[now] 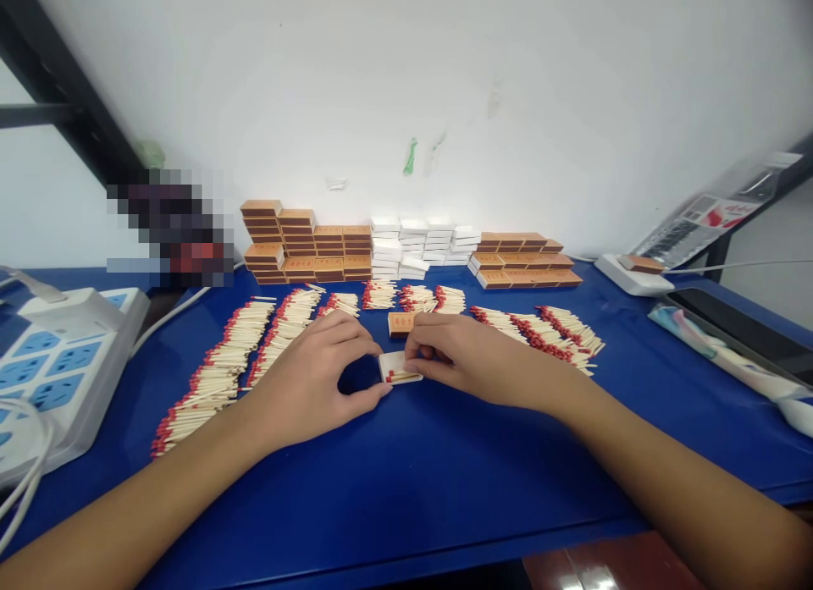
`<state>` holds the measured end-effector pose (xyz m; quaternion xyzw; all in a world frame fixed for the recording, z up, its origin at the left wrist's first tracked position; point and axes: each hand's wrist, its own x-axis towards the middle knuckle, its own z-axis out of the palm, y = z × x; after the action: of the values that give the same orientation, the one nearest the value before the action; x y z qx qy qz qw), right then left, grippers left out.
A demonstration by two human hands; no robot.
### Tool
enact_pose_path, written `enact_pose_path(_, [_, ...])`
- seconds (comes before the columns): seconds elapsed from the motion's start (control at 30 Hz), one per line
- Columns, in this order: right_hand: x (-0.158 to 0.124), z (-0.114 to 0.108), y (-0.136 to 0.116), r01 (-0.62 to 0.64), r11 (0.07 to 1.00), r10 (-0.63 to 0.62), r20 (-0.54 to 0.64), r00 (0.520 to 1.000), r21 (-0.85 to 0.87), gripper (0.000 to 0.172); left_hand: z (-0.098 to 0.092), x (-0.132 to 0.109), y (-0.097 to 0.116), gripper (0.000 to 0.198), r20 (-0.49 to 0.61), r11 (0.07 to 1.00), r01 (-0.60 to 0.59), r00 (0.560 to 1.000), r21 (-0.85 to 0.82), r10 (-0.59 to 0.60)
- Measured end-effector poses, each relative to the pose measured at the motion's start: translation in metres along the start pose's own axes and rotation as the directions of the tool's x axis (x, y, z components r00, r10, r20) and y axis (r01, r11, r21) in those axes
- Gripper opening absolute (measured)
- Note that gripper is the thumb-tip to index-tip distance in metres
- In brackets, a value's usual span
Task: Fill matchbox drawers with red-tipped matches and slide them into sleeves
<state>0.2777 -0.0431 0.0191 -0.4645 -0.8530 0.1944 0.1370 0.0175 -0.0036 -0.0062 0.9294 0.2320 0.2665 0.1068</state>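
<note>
A small white matchbox tray lies on the blue table in front of me with a few red-tipped matches in it. My left hand grips the tray's left end between thumb and fingertips. Over the tray's right part, the fingers of my right hand are pinched together on the tail ends of the matches. Just behind the tray sits a brown matchbox sleeve, partly covered by my right hand. Rows of loose matches lie to the left, with further match piles to the right.
Stacked brown matchboxes, white trays and more brown boxes line the wall. A power strip with cables is at left. On the right are a white adapter, a phone and plastic packaging.
</note>
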Motion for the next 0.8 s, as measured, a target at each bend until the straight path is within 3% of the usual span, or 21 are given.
enact_pose_path(0.17, [-0.002, 0.001, 0.001, 0.001, 1.0, -0.001, 0.034, 0.999, -0.015, 0.013, 0.0, 0.0, -0.001, 0.018, 0.008, 1.0, 0.01, 1.0, -0.005, -0.01])
enact_pose_path(0.47, [0.0, 0.001, -0.003, 0.001, 1.0, -0.001, -0.032, 0.999, 0.013, 0.011, 0.0, 0.0, 0.0, 0.017, -0.001, 1.0, 0.006, 1.0, -0.01, -0.006])
enact_pose_path(0.57, [-0.002, -0.016, 0.009, -0.043, 0.999, 0.042, -0.139, 0.989, -0.007, 0.02, 0.0, 0.0, 0.0, 0.018, -0.009, 1.0, 0.007, 1.0, -0.005, -0.007])
enact_pose_path(0.67, [-0.004, -0.035, 0.033, -0.175, 0.978, 0.145, -0.232, 0.962, -0.114, 0.026, -0.001, 0.0, 0.0, 0.018, -0.011, 1.0, 0.004, 1.0, -0.004, -0.004])
enact_pose_path(0.8, [-0.005, -0.042, 0.059, -0.269, 0.95, 0.25, -0.132, 0.959, -0.157, 0.019, -0.002, 0.0, 0.0, 0.02, -0.01, 1.0, 0.01, 1.0, 0.006, -0.009])
